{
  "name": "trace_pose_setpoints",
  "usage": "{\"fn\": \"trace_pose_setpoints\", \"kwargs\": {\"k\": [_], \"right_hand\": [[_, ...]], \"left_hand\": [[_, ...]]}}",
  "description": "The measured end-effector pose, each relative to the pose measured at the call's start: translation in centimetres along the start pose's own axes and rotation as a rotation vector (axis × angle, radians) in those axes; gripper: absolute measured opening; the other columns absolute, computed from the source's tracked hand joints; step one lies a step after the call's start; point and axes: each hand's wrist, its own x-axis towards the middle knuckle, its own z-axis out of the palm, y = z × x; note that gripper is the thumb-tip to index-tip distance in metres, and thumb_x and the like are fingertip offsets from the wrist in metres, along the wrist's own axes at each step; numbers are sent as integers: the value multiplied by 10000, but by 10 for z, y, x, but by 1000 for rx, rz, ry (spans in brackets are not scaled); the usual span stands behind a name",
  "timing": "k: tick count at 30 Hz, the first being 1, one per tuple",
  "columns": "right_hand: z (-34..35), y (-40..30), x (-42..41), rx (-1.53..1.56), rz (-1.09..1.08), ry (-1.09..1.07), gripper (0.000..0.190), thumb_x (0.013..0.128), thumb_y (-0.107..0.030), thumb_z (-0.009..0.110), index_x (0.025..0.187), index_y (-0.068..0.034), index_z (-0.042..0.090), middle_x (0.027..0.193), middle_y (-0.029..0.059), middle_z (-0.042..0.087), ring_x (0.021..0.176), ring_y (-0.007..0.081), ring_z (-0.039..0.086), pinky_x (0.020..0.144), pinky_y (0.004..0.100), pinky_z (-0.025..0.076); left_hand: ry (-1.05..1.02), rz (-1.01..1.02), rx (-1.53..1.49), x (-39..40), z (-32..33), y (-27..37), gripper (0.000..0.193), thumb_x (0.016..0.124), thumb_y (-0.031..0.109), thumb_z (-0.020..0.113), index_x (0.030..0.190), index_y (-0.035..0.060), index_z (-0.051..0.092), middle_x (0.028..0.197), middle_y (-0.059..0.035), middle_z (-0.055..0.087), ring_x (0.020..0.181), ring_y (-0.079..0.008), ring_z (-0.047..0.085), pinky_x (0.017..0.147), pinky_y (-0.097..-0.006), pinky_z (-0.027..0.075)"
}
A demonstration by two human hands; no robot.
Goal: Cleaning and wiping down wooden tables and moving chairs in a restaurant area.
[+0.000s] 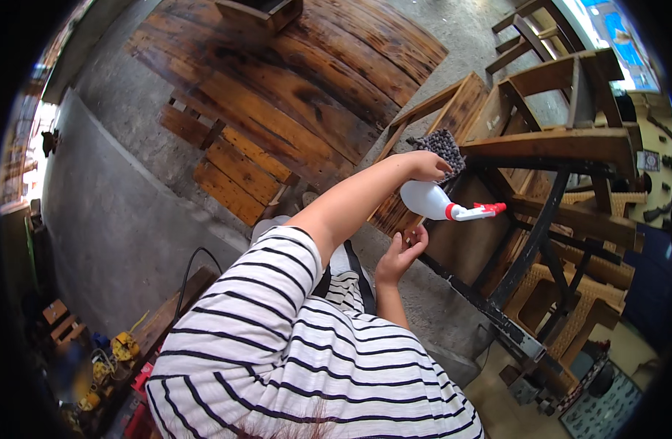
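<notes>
My left hand (428, 166) reaches across to the right, its fingers on a grey, thickly woven cloth (445, 148) over a narrow wooden bench or frame. Just below it is a white spray bottle (426, 200) with a red and white trigger head, tilted with its nozzle to the right; what supports it cannot be told. My right hand (400, 255) is lower, palm up with curled fingers, beside the end of the scorched wooden plank (399, 214). A small pale tip shows at its fingertips; whether it is gripped is unclear.
A large varnished plank table (292, 93) and a slatted wooden stool (240, 175) stand ahead and left. Stacked wooden furniture (561, 140) and a black metal frame (533, 258) crowd the right. Yellow power tools (125, 347) lie on a bench at lower left, near a black cable (190, 269).
</notes>
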Motion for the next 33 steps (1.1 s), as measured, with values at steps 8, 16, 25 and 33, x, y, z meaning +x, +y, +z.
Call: {"fn": "trace_pose_setpoints", "kwargs": {"k": [8,16,25,33], "right_hand": [[31,14,13,-9,47,-637,220,908,-77,562,1120,-17,574,1012,59,585,889,151,562,816,285,457],[179,42,-24,-182,7,-1370,258,857,-129,611,1098,-36,600,971,113,611,865,230,611,799,343,484],[429,116,11,-625,-451,-1049,370,882,-259,588,1177,-36,566,1088,171,602,1053,333,558,919,421,433],[549,138,21,-861,-332,-1041,530,923,-407,511,1328,-66,493,1268,187,555,1237,348,483,1011,441,388]], "left_hand": [[745,265,-668,-115,-7,-30,209,948,150,531,1079,24,635,958,-60,665,895,-121,620,815,-267,493],[1632,-535,-845,-311,100,-239,203,955,136,512,1092,18,603,951,-62,660,852,-123,637,731,-262,504],[1828,-939,-1149,-395,117,-417,317,927,250,579,1145,20,576,1013,-88,638,861,-172,597,773,-320,482],[1838,-1200,-1109,-409,38,-491,549,925,438,544,1239,-11,544,1188,-176,604,1085,-290,576,926,-375,440]]}}
